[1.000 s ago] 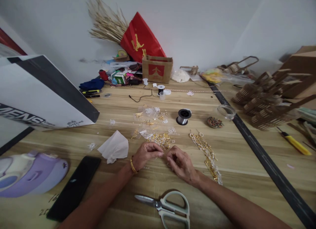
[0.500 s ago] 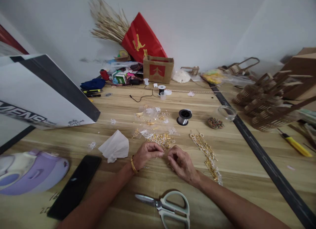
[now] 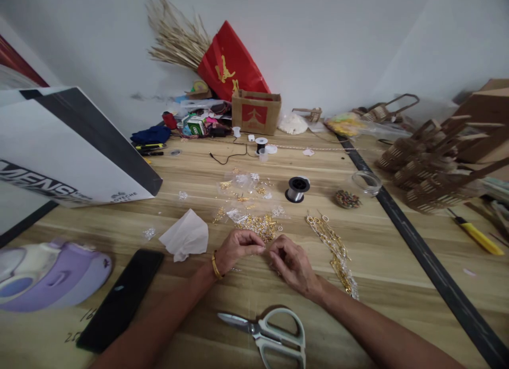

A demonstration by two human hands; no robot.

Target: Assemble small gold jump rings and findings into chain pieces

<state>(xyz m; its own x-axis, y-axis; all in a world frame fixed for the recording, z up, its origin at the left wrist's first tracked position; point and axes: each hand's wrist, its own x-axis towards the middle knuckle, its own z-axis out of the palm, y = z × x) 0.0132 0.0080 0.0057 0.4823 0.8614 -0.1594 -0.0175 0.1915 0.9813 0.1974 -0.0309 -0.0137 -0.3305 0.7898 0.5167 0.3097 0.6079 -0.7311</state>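
My left hand [image 3: 238, 250], with a gold bracelet [image 3: 216, 265] at its wrist, pinches thumb and forefinger together over the wooden table. Close to its right, my right hand [image 3: 292, 263] has its fingers curled, also in a pinch. Whatever lies between the fingertips is too small to make out. Just beyond both hands spreads a pile of small gold and silver beads and findings [image 3: 258, 226]. Gold and silver chains [image 3: 332, 247] lie to the right of my right hand. Scissors [image 3: 264, 332] with pale handles rest on the table below my hands.
A wire spool [image 3: 297, 189] stands behind the beads, and a glass jar [image 3: 363, 183] sits farther right near mixed beads [image 3: 347, 198]. On the left are a tissue [image 3: 186, 236], a phone [image 3: 121, 300] and a white box [image 3: 75, 151]. Small woven baskets [image 3: 429, 162] are stacked at right.
My hands keep almost the same pinched pose, with the fingertips slightly closer together. The whole view has shifted very slightly; nothing else visibly moves.
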